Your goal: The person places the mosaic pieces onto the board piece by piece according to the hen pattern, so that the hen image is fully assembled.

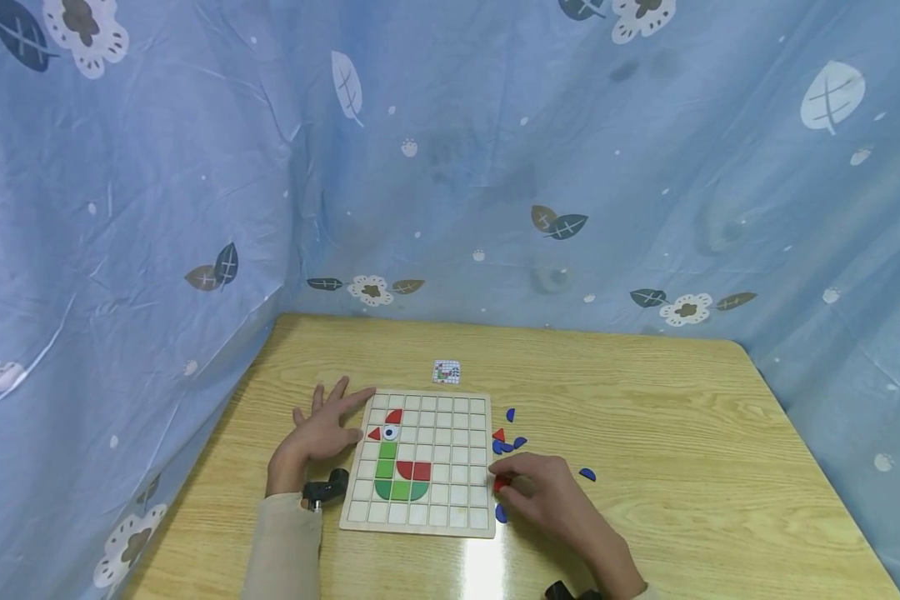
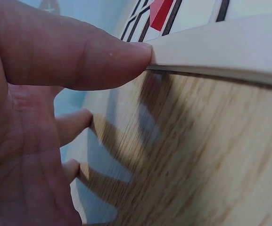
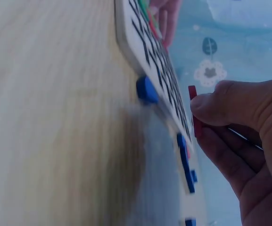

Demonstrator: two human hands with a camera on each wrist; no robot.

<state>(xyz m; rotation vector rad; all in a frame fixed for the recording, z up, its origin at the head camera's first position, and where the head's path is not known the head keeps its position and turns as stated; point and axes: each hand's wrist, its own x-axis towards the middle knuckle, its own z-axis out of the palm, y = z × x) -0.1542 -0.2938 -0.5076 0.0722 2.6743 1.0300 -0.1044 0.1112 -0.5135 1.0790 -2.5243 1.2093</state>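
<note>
A white grid board (image 1: 457,417) with a pale wooden rim lies on the table, and coloured pieces on its left part form a bird-like figure. Along the board's left edge my left hand (image 1: 326,425) has its fingers spread, and the thumb (image 2: 121,59) touches the rim in the left wrist view. Thumb and fingers of my right hand (image 1: 547,492) pinch a thin red piece (image 3: 195,113) close to the board's right edge; its outline is mostly hidden. In the figure are a red triangle (image 1: 375,433), an eye piece (image 1: 391,432) and green squares (image 1: 386,460).
Right of the board lie several blue half-round pieces (image 1: 511,414) and a red triangular piece (image 1: 498,434). One blue piece (image 1: 587,474) sits farther right on the wooden table (image 1: 682,450). A small pattern card (image 1: 446,372) lies behind the board. Blue patterned cloth (image 1: 457,167) hangs around the table.
</note>
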